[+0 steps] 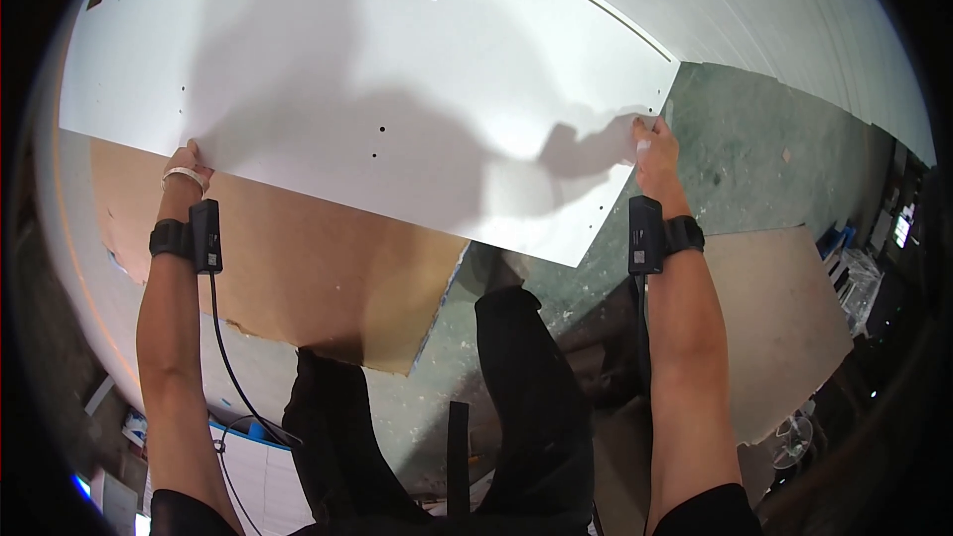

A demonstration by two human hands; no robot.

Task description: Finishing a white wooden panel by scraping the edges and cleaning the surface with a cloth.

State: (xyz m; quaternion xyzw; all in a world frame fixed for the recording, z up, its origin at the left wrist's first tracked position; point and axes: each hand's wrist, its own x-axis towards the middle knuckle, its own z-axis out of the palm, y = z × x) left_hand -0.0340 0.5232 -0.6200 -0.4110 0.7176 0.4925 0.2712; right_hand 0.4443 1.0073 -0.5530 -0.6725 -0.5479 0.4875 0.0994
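A large white panel (pixel 397 89) with small drilled holes fills the upper half of the view, held off the floor and tilted. My left hand (pixel 186 167) grips its near edge at the left, fingers curled under the board. My right hand (pixel 655 151) grips its right edge near the far corner. Both wrists carry a black strap with a small black device, and a cable runs down from the left one. My shadow falls across the panel.
A brown cardboard sheet (pixel 298 268) lies on the green paint-stained floor (pixel 754 159) under the panel. Another tan board (pixel 784 328) lies at the right. A second white panel (pixel 794 10) stands behind. My dark-trousered legs (pixel 516 387) are below. Clutter sits at the right rim.
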